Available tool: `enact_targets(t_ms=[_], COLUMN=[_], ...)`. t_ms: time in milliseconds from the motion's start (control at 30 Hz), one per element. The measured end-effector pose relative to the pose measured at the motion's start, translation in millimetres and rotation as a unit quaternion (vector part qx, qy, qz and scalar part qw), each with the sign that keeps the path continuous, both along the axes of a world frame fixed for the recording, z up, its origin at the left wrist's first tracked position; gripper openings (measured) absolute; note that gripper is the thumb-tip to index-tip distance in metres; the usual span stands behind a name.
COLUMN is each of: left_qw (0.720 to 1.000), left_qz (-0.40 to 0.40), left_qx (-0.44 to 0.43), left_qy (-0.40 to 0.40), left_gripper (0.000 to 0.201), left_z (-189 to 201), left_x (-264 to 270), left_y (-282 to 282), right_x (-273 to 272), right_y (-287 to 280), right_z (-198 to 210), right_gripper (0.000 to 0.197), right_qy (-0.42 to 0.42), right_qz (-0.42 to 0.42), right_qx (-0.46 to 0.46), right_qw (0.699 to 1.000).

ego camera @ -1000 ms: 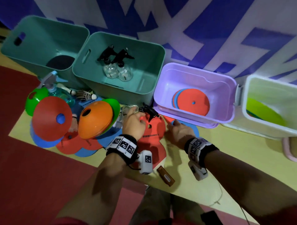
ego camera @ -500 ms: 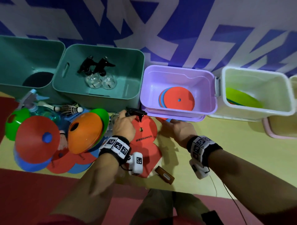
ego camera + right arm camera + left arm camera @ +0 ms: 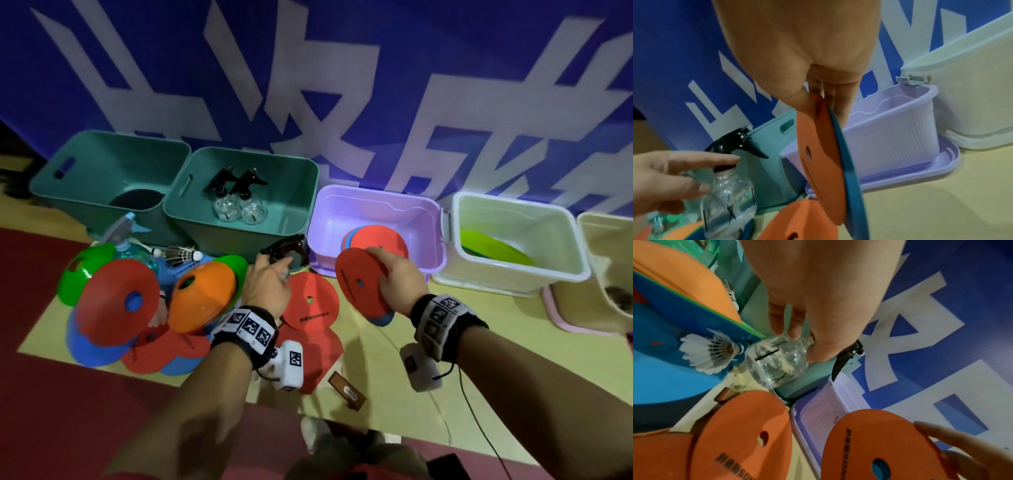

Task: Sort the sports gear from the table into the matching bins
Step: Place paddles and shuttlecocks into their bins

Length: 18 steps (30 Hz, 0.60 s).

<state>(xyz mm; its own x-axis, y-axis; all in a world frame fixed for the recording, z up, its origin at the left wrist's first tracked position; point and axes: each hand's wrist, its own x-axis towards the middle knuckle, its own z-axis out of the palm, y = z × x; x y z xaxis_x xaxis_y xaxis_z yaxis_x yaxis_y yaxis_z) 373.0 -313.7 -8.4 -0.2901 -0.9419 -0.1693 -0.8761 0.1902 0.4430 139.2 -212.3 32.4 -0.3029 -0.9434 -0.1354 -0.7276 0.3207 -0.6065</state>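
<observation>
Right hand [image 3: 394, 284] pinches two stacked flat disc markers, red [image 3: 359, 284] over blue [image 3: 846, 154], tilted on edge just before the purple bin [image 3: 435, 212]. Left hand [image 3: 267, 291] grips a clear spray bottle [image 3: 777, 365] by its neck, beside the teal bin [image 3: 308, 181].

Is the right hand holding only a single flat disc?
No: the right wrist view shows the right hand pinching an orange disc stacked against a blue disc.

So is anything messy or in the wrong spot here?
Yes. The unsorted cones and flat discs lie in a jumbled, overlapping heap on the table, with shuttlecocks among them. Nothing looks spilled or broken.
</observation>
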Motion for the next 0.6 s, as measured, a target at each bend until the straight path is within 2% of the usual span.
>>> enact_targets(t_ms=[133,267,367,500,600], left_qw=[0.999,0.998,0.997,0.995,0.993], left_qz=[0.012,0.013,0.018,0.018,0.043], left_qx=[-0.009,-0.013,-0.022,-0.013,0.002], left_qy=[0.033,0.054,0.070,0.094,0.112], left_gripper=[0.047,0.046,0.047,0.050,0.057], left_z=[31,56,70,89,97], left_x=[-2,-9,-19,-38,-53], left_y=[7,13,19,30,37], right_x=[-9,-18,-25,-36,-45], right_y=[-8,-14,-17,-18,-14], right_z=[14,43,65,83,91], right_gripper=[0.053,0.057,0.059,0.054,0.052], right_qy=[-0.092,-0.221,-0.330,-0.496,-0.573], right_qz=[-0.065,-0.139,-0.173,-0.192,-0.193], right_qx=[-0.062,-0.115,-0.142,-0.131,-0.116], right_qw=[0.992,0.958,0.917,0.836,0.788])
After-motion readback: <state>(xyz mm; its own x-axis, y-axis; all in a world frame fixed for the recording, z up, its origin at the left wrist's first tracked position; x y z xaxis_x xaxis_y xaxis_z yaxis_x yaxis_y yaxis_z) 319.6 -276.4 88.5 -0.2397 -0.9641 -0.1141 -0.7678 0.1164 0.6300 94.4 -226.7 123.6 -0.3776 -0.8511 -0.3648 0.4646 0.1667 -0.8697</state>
